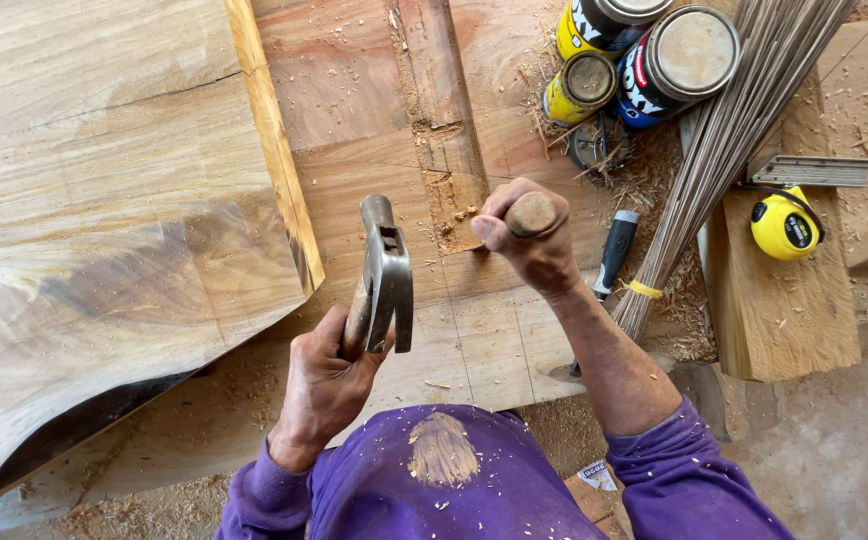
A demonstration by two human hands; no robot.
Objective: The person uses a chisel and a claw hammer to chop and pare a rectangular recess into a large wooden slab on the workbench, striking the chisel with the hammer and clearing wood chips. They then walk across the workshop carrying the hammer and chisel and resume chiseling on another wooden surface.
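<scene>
- Chisel handle (532,213), its rounded wooden butt showing, stands near the centre of the frame over a chopped recess (454,205) in the plank (374,130); the blade is hidden under our fist.
- Edges: a large pale slab (104,220) lies over the plank at 9 o'clock, its lighter edge running from 12 o'clock down to just left of the hammer. The plank's near edge sits just above our purple shirt (454,480).
- Open room: bare plank lies between the slab's edge and the recess; towards 2 o'clock the surface is crowded with cans and shavings.
- Our right hand (529,245) is wrapped tight in a fist around the chisel handle, thumb pressed against the fingers.
- Our left hand (326,385) is closed around the wooden shaft of a hammer (386,275), whose steel claw head hovers at 9 o'clock from the chisel, apart from it.
- Count: three cans (654,55) bunched at 1 o'clock, one yellow tape measure (784,225) at 3 o'clock, one metal square (812,170) just above it, one bundle of thin sticks (724,130) tied with a yellow band, one black-handled tool (616,250) lying just right of our right wrist.
- Sawdust (154,500) covers the floor at 7 o'clock.
</scene>
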